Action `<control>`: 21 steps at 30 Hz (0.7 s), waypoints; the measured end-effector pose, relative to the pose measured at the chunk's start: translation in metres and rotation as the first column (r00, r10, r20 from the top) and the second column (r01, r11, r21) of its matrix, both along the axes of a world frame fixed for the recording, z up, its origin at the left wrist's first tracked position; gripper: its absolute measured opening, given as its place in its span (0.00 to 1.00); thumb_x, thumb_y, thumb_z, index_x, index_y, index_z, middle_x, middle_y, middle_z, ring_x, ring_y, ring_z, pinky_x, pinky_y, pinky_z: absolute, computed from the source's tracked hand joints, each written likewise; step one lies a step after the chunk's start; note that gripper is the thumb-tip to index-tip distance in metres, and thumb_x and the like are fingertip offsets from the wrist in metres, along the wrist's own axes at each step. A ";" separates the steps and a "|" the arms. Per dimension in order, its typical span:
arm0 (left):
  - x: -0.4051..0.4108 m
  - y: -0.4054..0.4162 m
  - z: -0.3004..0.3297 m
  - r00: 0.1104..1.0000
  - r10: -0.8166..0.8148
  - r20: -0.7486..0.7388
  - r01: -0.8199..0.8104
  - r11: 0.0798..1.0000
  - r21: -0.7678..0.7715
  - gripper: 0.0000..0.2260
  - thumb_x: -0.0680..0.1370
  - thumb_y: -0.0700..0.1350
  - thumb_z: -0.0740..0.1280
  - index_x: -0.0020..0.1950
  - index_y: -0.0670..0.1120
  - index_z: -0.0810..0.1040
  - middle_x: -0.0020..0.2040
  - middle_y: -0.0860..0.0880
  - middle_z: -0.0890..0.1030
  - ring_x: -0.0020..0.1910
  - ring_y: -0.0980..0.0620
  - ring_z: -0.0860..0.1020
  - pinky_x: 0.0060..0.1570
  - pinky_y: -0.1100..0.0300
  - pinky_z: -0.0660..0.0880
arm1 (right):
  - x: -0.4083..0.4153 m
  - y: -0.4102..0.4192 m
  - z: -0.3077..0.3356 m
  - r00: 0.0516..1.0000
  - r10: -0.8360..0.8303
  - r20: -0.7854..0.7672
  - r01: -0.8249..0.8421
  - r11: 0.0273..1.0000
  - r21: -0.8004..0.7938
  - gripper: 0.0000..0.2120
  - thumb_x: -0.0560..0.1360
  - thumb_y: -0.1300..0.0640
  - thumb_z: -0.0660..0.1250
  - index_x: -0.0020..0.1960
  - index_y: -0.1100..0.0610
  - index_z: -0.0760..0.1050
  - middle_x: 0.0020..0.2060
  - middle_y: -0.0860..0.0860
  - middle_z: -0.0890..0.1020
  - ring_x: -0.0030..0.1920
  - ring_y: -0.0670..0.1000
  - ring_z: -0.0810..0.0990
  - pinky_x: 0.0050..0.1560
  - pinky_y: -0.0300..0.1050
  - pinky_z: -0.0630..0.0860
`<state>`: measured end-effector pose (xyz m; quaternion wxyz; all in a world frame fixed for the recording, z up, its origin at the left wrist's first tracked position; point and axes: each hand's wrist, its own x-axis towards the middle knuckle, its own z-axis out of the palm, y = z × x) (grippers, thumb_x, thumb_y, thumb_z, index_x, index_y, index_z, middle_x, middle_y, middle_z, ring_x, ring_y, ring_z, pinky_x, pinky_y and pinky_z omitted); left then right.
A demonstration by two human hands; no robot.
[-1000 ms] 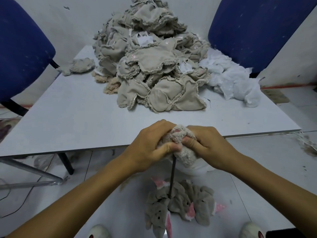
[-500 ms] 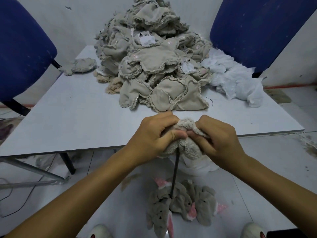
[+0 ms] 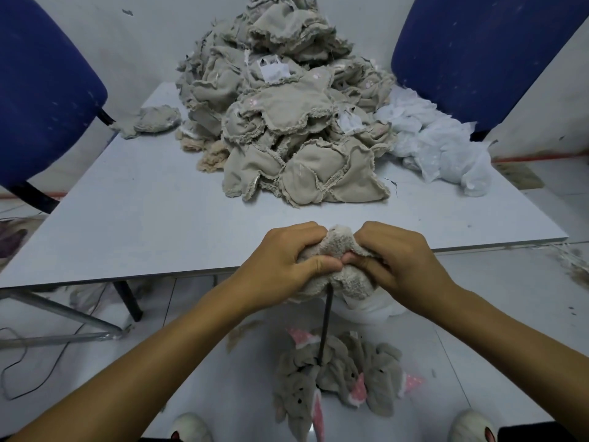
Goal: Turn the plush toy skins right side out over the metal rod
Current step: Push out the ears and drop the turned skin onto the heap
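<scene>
Both the left hand (image 3: 280,266) and right hand (image 3: 398,263) clutch a fuzzy grey plush skin (image 3: 342,250) atop the thin dark metal rod (image 3: 325,327). They work just off the white desk (image 3: 143,224) near edge, fingers closed tight.

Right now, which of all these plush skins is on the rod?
The fuzzy grey skin bunched between both hands, atop the dark rod; the others lie piled on table and floor.

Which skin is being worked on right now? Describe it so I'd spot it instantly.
Start at the white table and find its near edge. Just in front, both hands squeeze a fuzzy grey plush skin atop a dark metal rod. Unlike the others, it is off every surface.
</scene>
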<state>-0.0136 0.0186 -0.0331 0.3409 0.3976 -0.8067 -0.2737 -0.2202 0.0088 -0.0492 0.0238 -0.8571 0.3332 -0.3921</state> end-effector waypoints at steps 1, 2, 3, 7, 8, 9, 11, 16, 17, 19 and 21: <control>-0.002 0.002 0.001 0.998 0.018 -0.065 -0.017 1.000 0.017 0.12 0.75 0.47 0.70 0.42 0.37 0.78 0.37 0.48 0.75 0.38 0.53 0.73 0.39 0.57 0.69 | -0.001 0.000 0.002 1.000 -0.016 0.011 0.017 0.999 -0.040 0.17 0.79 0.53 0.64 0.37 0.65 0.76 0.31 0.54 0.73 0.33 0.50 0.69 0.33 0.44 0.66; -0.005 0.003 0.003 0.987 0.042 -0.154 -0.043 0.999 -0.001 0.09 0.75 0.45 0.70 0.44 0.38 0.80 0.39 0.49 0.77 0.40 0.54 0.75 0.41 0.59 0.70 | -0.002 0.001 0.003 0.998 -0.035 0.043 0.038 0.995 -0.087 0.16 0.79 0.54 0.64 0.40 0.65 0.78 0.32 0.55 0.75 0.34 0.52 0.71 0.34 0.44 0.67; -0.007 0.004 0.006 0.970 0.063 -0.234 -0.074 0.996 -0.039 0.06 0.75 0.42 0.70 0.46 0.40 0.82 0.40 0.52 0.78 0.41 0.58 0.76 0.42 0.63 0.70 | -0.002 0.002 0.004 0.995 -0.047 0.088 0.058 0.991 -0.125 0.16 0.80 0.55 0.63 0.43 0.66 0.80 0.34 0.56 0.76 0.35 0.54 0.73 0.36 0.45 0.68; -0.012 0.003 0.006 0.940 0.079 -0.331 -0.122 0.986 -0.110 0.09 0.74 0.38 0.71 0.53 0.41 0.84 0.43 0.53 0.79 0.42 0.62 0.77 0.43 0.68 0.71 | 0.003 0.003 0.004 0.995 -0.061 0.083 0.075 0.982 -0.174 0.16 0.81 0.56 0.60 0.44 0.66 0.79 0.36 0.57 0.76 0.36 0.57 0.74 0.35 0.49 0.70; -0.011 0.003 0.004 0.944 0.083 -0.318 -0.120 0.988 -0.098 0.08 0.74 0.39 0.72 0.53 0.40 0.84 0.41 0.53 0.79 0.41 0.62 0.77 0.42 0.67 0.71 | 0.003 0.003 0.002 0.997 -0.058 0.045 0.065 0.983 -0.169 0.15 0.81 0.57 0.60 0.42 0.66 0.77 0.35 0.57 0.75 0.35 0.57 0.72 0.34 0.49 0.68; -0.010 0.003 0.002 0.951 0.087 -0.298 -0.116 0.990 -0.081 0.07 0.74 0.39 0.72 0.51 0.40 0.85 0.40 0.52 0.79 0.39 0.61 0.76 0.41 0.66 0.71 | 0.004 0.003 0.001 0.999 -0.050 0.014 0.052 0.987 -0.152 0.15 0.80 0.57 0.60 0.39 0.64 0.74 0.34 0.56 0.73 0.34 0.55 0.70 0.33 0.48 0.67; -0.006 0.002 -0.004 0.974 0.074 -0.216 -0.090 0.994 -0.067 0.04 0.73 0.40 0.73 0.43 0.40 0.85 0.37 0.54 0.76 0.36 0.60 0.73 0.38 0.64 0.69 | 0.004 0.005 -0.004 0.999 -0.041 -0.034 0.037 0.995 -0.091 0.13 0.79 0.57 0.59 0.37 0.61 0.70 0.32 0.54 0.70 0.33 0.53 0.67 0.32 0.47 0.64; -0.001 0.000 -0.013 1.000 0.018 0.006 -0.018 0.996 -0.090 0.14 0.73 0.44 0.72 0.34 0.35 0.78 0.32 0.48 0.72 0.32 0.53 0.69 0.34 0.57 0.66 | 0.001 0.012 -0.020 0.982 -0.010 -0.188 0.022 0.998 0.061 0.13 0.79 0.54 0.57 0.37 0.59 0.69 0.31 0.51 0.71 0.31 0.51 0.67 0.32 0.43 0.61; 0.000 0.000 -0.013 1.000 0.009 0.024 -0.007 0.996 -0.091 0.14 0.73 0.44 0.72 0.33 0.34 0.77 0.31 0.47 0.71 0.32 0.52 0.69 0.34 0.57 0.66 | 0.000 0.012 -0.020 0.983 -0.002 -0.184 0.017 0.997 0.080 0.13 0.79 0.53 0.57 0.38 0.58 0.69 0.32 0.51 0.71 0.32 0.50 0.67 0.33 0.43 0.61; 0.002 -0.001 -0.009 0.999 -0.003 0.043 0.006 0.998 -0.070 0.15 0.73 0.43 0.75 0.32 0.35 0.75 0.31 0.51 0.69 0.31 0.55 0.68 0.33 0.61 0.64 | -0.003 0.010 -0.016 0.994 0.013 -0.110 0.003 0.989 0.145 0.11 0.80 0.53 0.60 0.41 0.58 0.72 0.35 0.48 0.71 0.36 0.47 0.66 0.36 0.40 0.63; 0.002 0.000 -0.007 0.999 0.023 -0.037 -0.025 0.998 -0.058 0.13 0.71 0.40 0.77 0.31 0.43 0.75 0.32 0.56 0.70 0.32 0.59 0.68 0.35 0.64 0.64 | -0.004 0.009 -0.009 0.997 -0.009 0.082 -0.009 0.976 0.219 0.07 0.78 0.55 0.67 0.47 0.59 0.78 0.39 0.47 0.77 0.39 0.44 0.72 0.41 0.35 0.68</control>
